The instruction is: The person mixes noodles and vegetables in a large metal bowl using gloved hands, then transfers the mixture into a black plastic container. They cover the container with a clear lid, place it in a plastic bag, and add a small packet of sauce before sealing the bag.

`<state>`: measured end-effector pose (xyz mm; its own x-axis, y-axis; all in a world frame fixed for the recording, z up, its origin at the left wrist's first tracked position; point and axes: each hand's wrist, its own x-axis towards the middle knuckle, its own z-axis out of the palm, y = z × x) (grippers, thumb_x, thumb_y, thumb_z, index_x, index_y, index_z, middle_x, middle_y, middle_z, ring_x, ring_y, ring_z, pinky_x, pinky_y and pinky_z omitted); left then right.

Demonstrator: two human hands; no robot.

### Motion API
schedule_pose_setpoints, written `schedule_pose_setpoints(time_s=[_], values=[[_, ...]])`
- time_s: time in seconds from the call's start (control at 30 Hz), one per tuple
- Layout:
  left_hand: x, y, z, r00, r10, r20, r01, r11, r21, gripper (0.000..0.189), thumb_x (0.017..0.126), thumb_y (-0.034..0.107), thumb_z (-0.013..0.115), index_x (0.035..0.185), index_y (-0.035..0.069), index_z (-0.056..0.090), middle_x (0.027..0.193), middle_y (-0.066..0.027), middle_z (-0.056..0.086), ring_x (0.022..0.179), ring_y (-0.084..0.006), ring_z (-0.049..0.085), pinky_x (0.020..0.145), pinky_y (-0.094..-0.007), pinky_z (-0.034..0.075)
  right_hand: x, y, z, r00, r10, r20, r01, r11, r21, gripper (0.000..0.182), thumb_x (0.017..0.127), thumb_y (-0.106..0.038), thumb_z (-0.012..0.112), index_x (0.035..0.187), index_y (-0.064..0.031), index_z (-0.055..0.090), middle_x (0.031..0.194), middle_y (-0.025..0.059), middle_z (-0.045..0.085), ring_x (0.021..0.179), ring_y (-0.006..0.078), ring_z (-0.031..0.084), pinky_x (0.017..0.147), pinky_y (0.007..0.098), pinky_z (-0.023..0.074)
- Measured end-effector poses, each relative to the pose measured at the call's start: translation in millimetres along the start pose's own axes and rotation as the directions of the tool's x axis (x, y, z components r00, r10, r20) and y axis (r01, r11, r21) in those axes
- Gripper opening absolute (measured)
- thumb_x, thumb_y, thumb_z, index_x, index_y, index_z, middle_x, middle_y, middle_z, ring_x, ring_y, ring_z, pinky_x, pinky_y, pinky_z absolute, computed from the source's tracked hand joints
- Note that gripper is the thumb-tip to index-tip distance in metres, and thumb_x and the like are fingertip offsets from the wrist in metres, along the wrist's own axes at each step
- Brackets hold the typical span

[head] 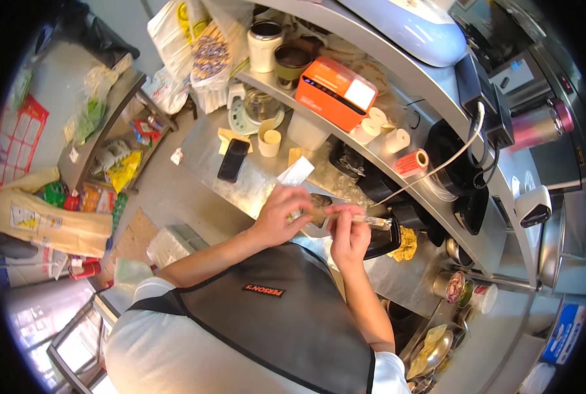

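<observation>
Both hands are close together over the steel counter [253, 192], in front of my apron. My right hand [348, 239] pinches a slim, clear, shiny strip [379, 221], perhaps a plastic wrapper, which sticks out to the right. At its left, my left hand [282, 216] is blurred, with bent fingers spread towards the right fingertips. Whether it grips anything is unclear. Under the hands lies a dark, flat item [321, 201], partly hidden. A black tray [389, 241] sits just beyond my right hand, beside a crumpled yellow cloth [403, 245].
A smartphone [234, 160], white paper [296, 171] and a kitchen scale [246, 111] lie on the counter. The shelf above holds an orange label printer [336, 92], paper rolls [367, 130] and cups [264, 47]. A white cable [440, 170] hangs across the shelf. Metal tins [453, 285] stand at right.
</observation>
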<state>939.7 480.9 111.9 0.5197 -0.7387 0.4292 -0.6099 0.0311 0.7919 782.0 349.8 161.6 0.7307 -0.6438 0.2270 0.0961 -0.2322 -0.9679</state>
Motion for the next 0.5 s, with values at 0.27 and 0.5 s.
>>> schedule_pose_setpoints(time_s=[0.27,0.5], values=[[8.0,-87.7,13.5,0.914,-0.375,-0.152,0.405,0.859,0.313,0.049,0.091,0.021,0.083,0.132,0.007,0.061,0.110,-0.0107,0.068,0.106,-0.0318,0.067,0.097,-0.0465,0.052,39.9,65.5,27.6,0.939,0.109,0.327,0.248,0.444,-0.861,0.019,0.106,-0.020,0.058,0.102,-0.0078,0.072,0.089,0.0169,0.079,0.083,0.0318,0.080,0.069,0.0487,0.0608],[-41.8,-107.6,-5.8,0.816,-0.578,0.015,0.473,0.652,-0.592,0.015,0.105,0.004,0.066,0.116,0.008,0.057,0.099,-0.0091,0.075,0.094,-0.0175,0.071,0.079,-0.0332,0.055,35.2,102.3,21.5,0.863,0.328,0.383,0.338,0.188,-0.922,0.033,0.102,-0.038,0.063,0.095,-0.0121,0.081,0.094,0.0100,0.080,0.095,0.0299,0.078,0.081,0.0479,0.0592]])
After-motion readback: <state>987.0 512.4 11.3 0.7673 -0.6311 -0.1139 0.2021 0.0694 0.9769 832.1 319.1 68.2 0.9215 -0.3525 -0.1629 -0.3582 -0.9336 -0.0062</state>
